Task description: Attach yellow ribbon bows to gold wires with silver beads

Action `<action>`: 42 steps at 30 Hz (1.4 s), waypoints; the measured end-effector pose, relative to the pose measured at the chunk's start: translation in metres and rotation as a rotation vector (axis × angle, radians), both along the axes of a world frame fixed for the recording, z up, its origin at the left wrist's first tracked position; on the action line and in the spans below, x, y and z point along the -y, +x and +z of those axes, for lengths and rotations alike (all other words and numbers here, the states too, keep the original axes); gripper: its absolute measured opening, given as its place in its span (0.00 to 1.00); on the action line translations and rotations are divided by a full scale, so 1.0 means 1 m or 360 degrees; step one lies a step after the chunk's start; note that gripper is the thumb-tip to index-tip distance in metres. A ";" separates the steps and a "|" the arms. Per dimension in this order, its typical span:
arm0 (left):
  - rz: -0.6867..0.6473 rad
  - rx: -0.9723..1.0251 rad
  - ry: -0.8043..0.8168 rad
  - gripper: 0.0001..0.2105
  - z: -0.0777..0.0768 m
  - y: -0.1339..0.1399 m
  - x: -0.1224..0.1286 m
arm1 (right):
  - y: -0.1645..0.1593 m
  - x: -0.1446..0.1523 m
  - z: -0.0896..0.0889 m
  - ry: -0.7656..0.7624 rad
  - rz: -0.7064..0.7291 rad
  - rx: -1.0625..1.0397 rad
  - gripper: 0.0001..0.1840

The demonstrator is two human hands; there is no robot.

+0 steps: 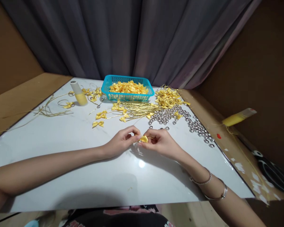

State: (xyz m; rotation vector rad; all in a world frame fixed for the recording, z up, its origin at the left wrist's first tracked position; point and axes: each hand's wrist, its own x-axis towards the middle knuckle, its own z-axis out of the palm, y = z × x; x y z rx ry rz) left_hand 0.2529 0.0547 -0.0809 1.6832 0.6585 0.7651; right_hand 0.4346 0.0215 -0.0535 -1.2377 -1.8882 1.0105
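A small yellow ribbon bow point(144, 139) is held between both hands above the middle of the white tabletop. The fingertips of my left hand point(124, 141) pinch it at its left side. My right hand point(162, 143) grips it from the right with thumb and fingers, and a thin gold cord loops out by those fingers. Something silver, apparently a bead, shows under the bow, partly hidden by the fingertips. Beyond the hands lie a bundle of gold cords point(139, 108) and several loose yellow bows point(98, 124). Silver beads point(163, 116) are spread to the right.
A blue basket point(104, 86) full of yellow bows stands at the back. Beside it is a pile of corded bows point(169, 97). A yellow-filled bottle point(79, 94) stands back left; another yellow container point(239, 117) and black-handled scissors point(272, 171) are on the right.
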 end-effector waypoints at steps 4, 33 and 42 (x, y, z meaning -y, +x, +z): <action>-0.0018 -0.0040 -0.0046 0.09 0.000 0.001 -0.001 | -0.002 0.002 -0.004 0.0237 0.0014 0.0083 0.11; -0.0041 0.0037 -0.0166 0.09 0.004 0.000 0.002 | 0.005 0.003 0.003 0.0322 0.0182 0.0308 0.17; -0.0021 0.0028 -0.0225 0.11 0.004 -0.001 0.002 | 0.027 -0.011 0.013 -0.0082 0.0618 0.0207 0.15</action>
